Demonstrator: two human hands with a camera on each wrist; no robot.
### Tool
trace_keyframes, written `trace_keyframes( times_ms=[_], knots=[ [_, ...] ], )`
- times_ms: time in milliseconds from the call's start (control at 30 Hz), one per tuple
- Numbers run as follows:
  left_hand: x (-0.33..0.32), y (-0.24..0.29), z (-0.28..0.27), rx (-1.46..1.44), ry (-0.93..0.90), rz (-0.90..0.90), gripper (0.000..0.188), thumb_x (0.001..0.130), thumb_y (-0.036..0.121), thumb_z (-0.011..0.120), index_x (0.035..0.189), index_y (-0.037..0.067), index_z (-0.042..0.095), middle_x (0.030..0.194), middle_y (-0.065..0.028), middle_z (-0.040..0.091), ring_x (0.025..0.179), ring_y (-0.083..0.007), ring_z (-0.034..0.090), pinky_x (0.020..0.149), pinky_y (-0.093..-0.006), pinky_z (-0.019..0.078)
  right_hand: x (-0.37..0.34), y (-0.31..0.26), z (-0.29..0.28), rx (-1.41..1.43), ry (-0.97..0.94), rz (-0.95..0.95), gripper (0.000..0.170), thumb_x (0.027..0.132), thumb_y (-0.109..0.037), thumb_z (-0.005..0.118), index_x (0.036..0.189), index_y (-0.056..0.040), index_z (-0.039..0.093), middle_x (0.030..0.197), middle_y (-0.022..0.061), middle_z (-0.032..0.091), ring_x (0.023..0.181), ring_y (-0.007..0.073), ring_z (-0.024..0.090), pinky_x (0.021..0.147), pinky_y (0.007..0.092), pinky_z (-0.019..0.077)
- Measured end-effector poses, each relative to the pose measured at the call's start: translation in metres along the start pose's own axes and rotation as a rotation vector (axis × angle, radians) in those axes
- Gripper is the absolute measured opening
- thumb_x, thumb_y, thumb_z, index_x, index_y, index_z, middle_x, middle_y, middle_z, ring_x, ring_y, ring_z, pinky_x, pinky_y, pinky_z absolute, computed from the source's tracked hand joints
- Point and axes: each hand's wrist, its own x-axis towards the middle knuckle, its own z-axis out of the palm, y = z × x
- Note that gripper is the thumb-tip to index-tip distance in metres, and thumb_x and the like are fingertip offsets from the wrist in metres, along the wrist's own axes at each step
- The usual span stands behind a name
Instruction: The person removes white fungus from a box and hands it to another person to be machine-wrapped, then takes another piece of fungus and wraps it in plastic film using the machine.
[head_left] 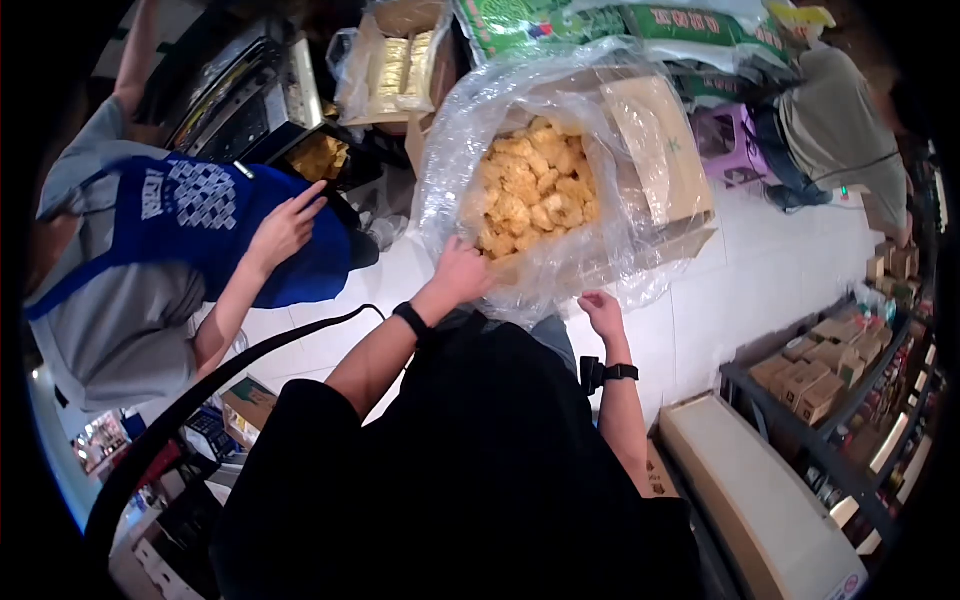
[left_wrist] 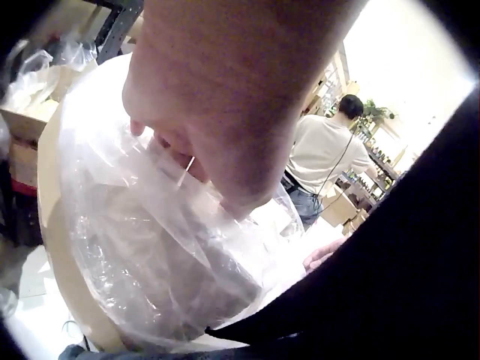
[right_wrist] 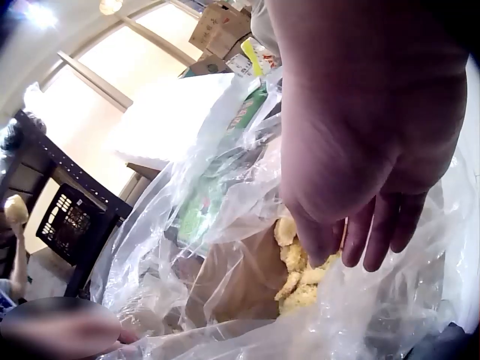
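Left hand (head_left: 462, 272) is pinching the clear liner (head_left: 448, 150)

The fingers are gripping its near left edge, probably so the golden pieces (head_left: 540, 180) in the carton (head_left: 655, 150) are lying uncovered. At near right, the right hand (head_left: 603, 314) is hanging loose, holding nothing.

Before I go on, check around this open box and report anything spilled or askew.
Nothing looks spilled: the yellow pieces sit inside the plastic liner, with none visible on the white floor. The liner spreads crumpled past the cardboard box edges, untidy rather than wrong.
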Motion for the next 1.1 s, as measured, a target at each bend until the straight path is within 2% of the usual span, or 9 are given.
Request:
trace_keyframes(
  times_ms=[267,467,567,667,733,900,1000,1067,1100],
  knots=[
    [0.008,-0.01,0.011,-0.176,0.222,0.074,0.027,0.075,0.032,0.063,0.083,0.006,0.063,0.093,-0.0088,0.06,0.105,-0.0259,0.051,0.098,-0.0483,0.027,0.044,-0.029,-0.004,-0.057,-0.087,-0.045,0.03,0.079,-0.02,0.065,0.1,0.0019,0.062,0.091,0.0185,0.066,0.086,0.0265,0.065,0.077,0.0334,0.0504],
    [0.033,-0.014,0.036,-0.168,0.294,0.07,0.023,0.07,0.027,0.066,0.081,0.008,0.061,0.089,-0.0067,0.059,0.101,-0.0247,0.053,0.096,-0.0463,0.027,0.17,-0.041,0.065,-0.512,-0.133,-0.396,0.034,0.081,-0.023,0.058,0.11,-0.0049,0.055,0.104,0.0175,0.061,0.098,0.0337,0.057,0.088,0.0405,0.0441],
    [0.018,-0.018,0.043,-0.128,0.324,0.041,0.023,0.068,0.027,0.066,0.081,0.009,0.061,0.086,-0.0044,0.058,0.096,-0.0222,0.054,0.095,-0.0446,0.0256,0.219,0.014,0.109,-0.632,-0.206,-0.622,0.039,0.082,-0.035,0.054,0.109,-0.0068,0.058,0.108,0.0158,0.06,0.101,0.0332,0.055,0.095,0.04,0.0387],
    [0.016,-0.023,0.043,-0.12,0.333,0.051,0.022,0.068,0.029,0.065,0.079,0.011,0.06,0.084,-0.0023,0.058,0.091,-0.0193,0.056,0.093,-0.0437,0.0236,0.238,0.055,0.108,-0.888,-0.618,-0.438,0.054,0.087,-0.05,0.045,0.117,-0.0067,0.055,0.115,0.0162,0.058,0.105,0.0367,0.055,0.095,0.0406,0.04],
    [0.017,-0.024,0.043,-0.135,0.326,0.069,0.022,0.068,0.029,0.065,0.079,0.011,0.06,0.085,-0.0015,0.058,0.088,-0.0185,0.057,0.093,-0.0435,0.0229,0.236,0.071,0.097,-0.984,-0.867,-0.043,0.063,0.086,-0.06,0.037,0.109,-0.0067,0.062,0.108,0.0154,0.062,0.105,0.0349,0.055,0.094,0.0385,0.0407],
    [0.036,-0.02,0.045,-0.184,0.34,0.096,0.02,0.072,0.032,0.061,0.074,0.012,0.059,0.081,-0.0007,0.059,0.082,-0.0173,0.057,0.092,-0.0425,0.0216,0.239,0.026,0.041,-0.938,-1.092,0.21,0.06,0.082,-0.062,0.045,0.1,-0.0095,0.067,0.098,0.0151,0.065,0.093,0.0325,0.06,0.083,0.0394,0.0454],
    [0.047,-0.023,0.051,-0.25,0.377,0.128,0.022,0.073,0.033,0.06,0.073,0.011,0.06,0.079,-0.0006,0.06,0.077,-0.0178,0.057,0.093,-0.0423,0.0203,0.273,0.047,0.044,-1.127,-1.43,0.107,0.059,0.075,-0.061,0.058,0.1,-0.0091,0.067,0.098,0.0146,0.066,0.089,0.0305,0.061,0.079,0.0392,0.0463],
    [0.051,-0.018,0.052,-0.263,0.346,0.114,0.021,0.074,0.033,0.06,0.074,0.013,0.06,0.077,0.0004,0.06,0.075,-0.0166,0.057,0.093,-0.0417,0.0196,0.283,0.019,0.055,-1.227,-1.311,0.15,0.058,0.067,-0.058,0.068,0.098,-0.0089,0.068,0.1,0.0143,0.065,0.09,0.0282,0.062,0.08,0.0382,0.0467],
    [0.053,-0.016,0.053,-0.26,0.331,0.105,0.019,0.074,0.033,0.06,0.075,0.014,0.061,0.076,0.0011,0.06,0.077,-0.0162,0.057,0.092,-0.0414,0.0201,0.297,0.044,0.069,-0.877,-1.242,-0.047,0.05,0.066,-0.053,0.069,0.091,-0.0098,0.07,0.094,0.0137,0.066,0.086,0.0285,0.063,0.074,0.0374,0.0483]
  ],
)
